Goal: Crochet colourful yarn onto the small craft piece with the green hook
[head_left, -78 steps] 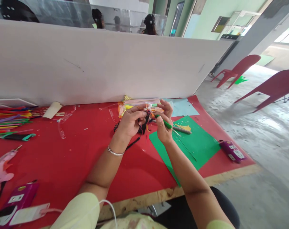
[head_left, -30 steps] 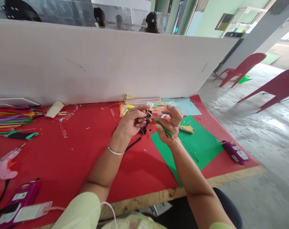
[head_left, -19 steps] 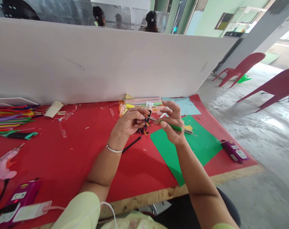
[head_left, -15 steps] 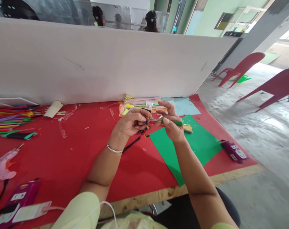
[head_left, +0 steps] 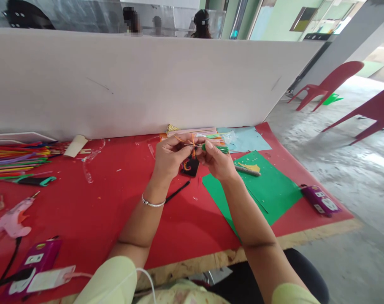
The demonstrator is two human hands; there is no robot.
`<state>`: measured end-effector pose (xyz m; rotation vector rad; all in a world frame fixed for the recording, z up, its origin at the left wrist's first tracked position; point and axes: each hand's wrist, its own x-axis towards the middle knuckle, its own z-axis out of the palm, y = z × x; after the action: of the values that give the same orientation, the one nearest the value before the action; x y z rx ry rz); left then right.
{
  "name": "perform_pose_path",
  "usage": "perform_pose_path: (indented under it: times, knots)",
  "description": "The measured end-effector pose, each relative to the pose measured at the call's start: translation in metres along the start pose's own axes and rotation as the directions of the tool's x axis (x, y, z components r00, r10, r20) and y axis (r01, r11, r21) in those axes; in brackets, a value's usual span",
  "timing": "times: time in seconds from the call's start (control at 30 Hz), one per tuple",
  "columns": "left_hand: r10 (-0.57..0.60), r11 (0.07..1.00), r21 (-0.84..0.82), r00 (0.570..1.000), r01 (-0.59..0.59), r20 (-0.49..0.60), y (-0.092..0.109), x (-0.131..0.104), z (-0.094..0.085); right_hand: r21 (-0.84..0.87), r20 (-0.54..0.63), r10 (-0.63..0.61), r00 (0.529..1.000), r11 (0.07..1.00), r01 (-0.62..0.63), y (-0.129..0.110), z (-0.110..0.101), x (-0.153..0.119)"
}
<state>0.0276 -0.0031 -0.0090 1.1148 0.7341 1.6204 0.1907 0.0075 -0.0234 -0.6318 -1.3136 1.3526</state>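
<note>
My left hand (head_left: 167, 158) pinches a small twisted piece of orange and dark fuzzy stems (head_left: 193, 141) between thumb and fingers. My right hand (head_left: 220, 164) is closed around a green-handled tool (head_left: 223, 149) with a thin metal shaft pointing left. The shaft meets the orange and dark piece between both sets of fingertips; the exact contact is too small to make out. Directly below the hands are a dark flat item (head_left: 190, 168) and orange curls. A black strip (head_left: 178, 191) lies by my left wrist.
A green sheet (head_left: 274, 190) lies right, bearing a grey stick (head_left: 247, 170). Coloured stems (head_left: 17, 160), a pink glue gun (head_left: 16, 217) and a purple box (head_left: 40, 255) are left. Another purple box (head_left: 320, 200) is near the right edge. A white partition (head_left: 147, 84) stands behind.
My right hand has moved left and down, its raised fingers now curled in beside my left hand. The tool came left with it. An orange strand now stands up between the fingers.
</note>
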Motion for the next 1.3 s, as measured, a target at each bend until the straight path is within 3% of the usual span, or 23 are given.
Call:
perform_pose_path:
  times: [0.13,0.27,0.43,0.53,0.63,0.73,0.8,0.87,0.93,1.0,1.07,1.3]
  knots:
    - [-0.042,0.998,0.04,0.998,0.041,0.041,0.007,0.002,-0.004,0.062,-0.046,0.049,0.998,0.997,-0.046,-0.001,-0.002,0.003]
    - [-0.038,0.996,0.075,0.999,0.04,-0.024,0.004,0.004,-0.004,0.009,-0.041,0.036,0.999,0.999,-0.035,0.001,-0.008,0.003]
    - [-0.094,0.991,0.101,0.995,0.092,0.017,0.002,0.007,-0.005,-0.059,-0.02,-0.006,1.0,0.998,0.005,-0.003,-0.011,0.002]
    - [-0.026,0.991,0.131,0.999,0.032,-0.045,-0.001,0.009,-0.004,-0.078,-0.002,-0.029,1.0,0.997,0.029,-0.006,-0.009,0.002]
    - [0.078,0.984,0.168,0.987,-0.055,-0.138,-0.007,0.01,-0.005,-0.12,0.116,-0.058,0.992,0.99,0.072,-0.003,-0.008,0.004]
    - [0.171,0.978,0.151,0.967,-0.143,-0.191,-0.011,0.012,-0.007,-0.284,0.141,-0.116,0.983,0.947,0.152,0.003,-0.008,0.006]
    - [0.219,0.972,0.142,0.944,-0.189,-0.245,-0.01,0.014,-0.007,-0.529,0.063,-0.249,0.967,0.813,0.244,0.007,-0.008,0.006]
    - [0.235,0.969,0.148,0.919,-0.197,-0.316,-0.006,0.014,-0.006,-0.774,0.051,-0.439,0.897,0.55,0.313,0.009,-0.011,0.005]
    - [0.216,0.975,0.13,0.902,-0.18,-0.373,-0.001,0.014,-0.004,-0.894,0.142,-0.577,0.804,0.274,0.355,0.01,-0.014,0.004]
    - [0.18,0.983,0.052,0.902,-0.174,-0.392,0.004,0.014,-0.002,-0.923,0.232,-0.638,0.734,0.094,0.374,0.013,-0.018,0.003]
    - [0.139,0.984,-0.05,0.914,-0.171,-0.382,0.007,0.015,-0.002,-0.928,0.266,-0.663,0.7,0.019,0.371,0.018,-0.023,0.002]
    - [-0.026,0.964,-0.257,0.947,-0.06,-0.321,0.007,0.022,-0.014,-0.925,0.276,-0.719,0.638,-0.018,0.38,0.033,-0.046,0.002]
